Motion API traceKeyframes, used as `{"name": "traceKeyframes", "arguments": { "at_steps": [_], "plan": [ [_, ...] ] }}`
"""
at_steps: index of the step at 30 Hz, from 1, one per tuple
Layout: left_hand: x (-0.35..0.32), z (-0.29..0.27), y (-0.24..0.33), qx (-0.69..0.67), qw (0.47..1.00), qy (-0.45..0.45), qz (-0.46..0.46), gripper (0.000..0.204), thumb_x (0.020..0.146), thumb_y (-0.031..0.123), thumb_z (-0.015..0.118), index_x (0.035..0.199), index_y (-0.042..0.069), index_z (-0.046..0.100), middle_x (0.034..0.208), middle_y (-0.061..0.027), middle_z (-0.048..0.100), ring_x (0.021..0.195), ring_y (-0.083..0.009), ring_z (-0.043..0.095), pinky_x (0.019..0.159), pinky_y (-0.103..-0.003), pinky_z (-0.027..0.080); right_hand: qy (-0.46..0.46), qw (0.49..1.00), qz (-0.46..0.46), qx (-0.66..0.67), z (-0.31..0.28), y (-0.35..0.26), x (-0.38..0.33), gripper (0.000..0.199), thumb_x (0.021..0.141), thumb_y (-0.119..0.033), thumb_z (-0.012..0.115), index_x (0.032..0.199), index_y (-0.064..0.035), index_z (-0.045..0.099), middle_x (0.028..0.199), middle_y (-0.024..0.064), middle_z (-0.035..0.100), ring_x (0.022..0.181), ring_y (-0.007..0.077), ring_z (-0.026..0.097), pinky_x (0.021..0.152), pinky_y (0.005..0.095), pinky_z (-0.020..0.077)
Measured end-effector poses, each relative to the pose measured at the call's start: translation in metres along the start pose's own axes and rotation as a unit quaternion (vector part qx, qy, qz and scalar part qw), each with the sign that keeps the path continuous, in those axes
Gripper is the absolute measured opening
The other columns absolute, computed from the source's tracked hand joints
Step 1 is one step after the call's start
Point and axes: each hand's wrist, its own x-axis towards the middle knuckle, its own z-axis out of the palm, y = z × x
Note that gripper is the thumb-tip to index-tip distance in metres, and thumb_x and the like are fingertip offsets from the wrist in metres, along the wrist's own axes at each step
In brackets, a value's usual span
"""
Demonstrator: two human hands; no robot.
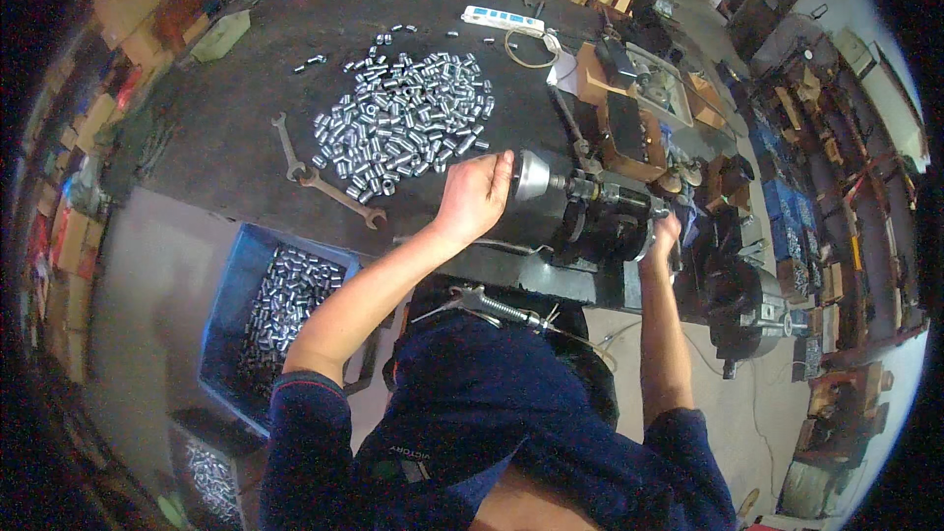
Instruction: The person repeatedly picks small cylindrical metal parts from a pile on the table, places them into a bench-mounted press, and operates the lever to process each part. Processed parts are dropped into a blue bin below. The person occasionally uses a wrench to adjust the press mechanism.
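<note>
Broadly, the view is filled by a dark workbench (226, 152), at whose near edge, right of the middle, a compact machine (615, 216) is mounted. It is built mostly of blackened metal, with brighter steel along its shaft; round black parts are set along its length, and its left end is finished by a smooth silver cone (534, 177), flared toward the left.

That left end is met by the left hand (475, 197), its fingers curled in and its thumb laid straight up beside the cone's wide rim; whether anything is pinched inside cannot be told. The machine's right end is grasped by the right hand (666, 234), bent into a partial fist; the part held is largely hidden.

Below the bench's left side, a deep blue crate (226, 324) is loaded with a heap of shiny metal pieces. Farther down, a dark container (194, 420) is seen with more small silvery pieces in it. Behind the machine, a pale tray (672, 116) is occupied by greyish items too blurred to be named, and just nearer, a low brown box (634, 149) is placed.

Smallest of all, short metal cylinders (408, 123), bright and glossy, are spread in a loose pile on the bench, left of the machine.
</note>
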Motion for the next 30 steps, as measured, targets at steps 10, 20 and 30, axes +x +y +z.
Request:
{"name": "traceKeyframes", "arguments": {
  "at_steps": [10, 20, 30],
  "plan": [
    [0.006, 0.004, 0.001, 0.018, 0.999, 0.014, 0.027, 0.037, 0.086, 0.019, 0.042, 0.055, -0.003, 0.043, 0.049, -0.0186, 0.043, 0.045, -0.0341, 0.046, 0.043, -0.039, 0.033, -0.015, 0.915, 0.173, 0.363, -0.052, -0.126, -0.092, 0.021, 0.082, -0.018, 0.044, 0.065, -0.006, 0.047, 0.05, -0.0045, 0.029, 0.042, 0.0051, 0.025, 0.038, 0.0196, 0.0228],
    [-0.003, 0.0, -0.004, 0.038, 0.998, 0.009, 0.051, 0.032, 0.085, 0.013, 0.043, 0.056, -0.001, 0.042, 0.053, -0.0178, 0.045, 0.049, -0.0355, 0.047, 0.045, -0.04, 0.035, -0.043, 0.924, 0.11, 0.363, -0.051, -0.105, -0.101, 0.024, 0.084, -0.023, 0.044, 0.065, -0.0068, 0.044, 0.052, -0.0035, 0.031, 0.041, 0.0047, 0.026, 0.036, 0.0193, 0.0212],
    [0.005, 0.006, 0.003, 0.054, 0.998, 0.011, -0.042, 0.039, 0.086, 0.021, 0.042, 0.053, -0.001, 0.044, 0.049, -0.0198, 0.044, 0.047, -0.0362, 0.047, 0.043, -0.04, 0.034, 0.003, 0.941, 0.107, 0.32, -0.049, -0.119, -0.097, 0.027, 0.083, -0.027, 0.047, 0.064, -0.0069, 0.047, 0.051, -0.0039, 0.034, 0.04, 0.0046, 0.029, 0.035, 0.0175, 0.0225]
  ]
}}
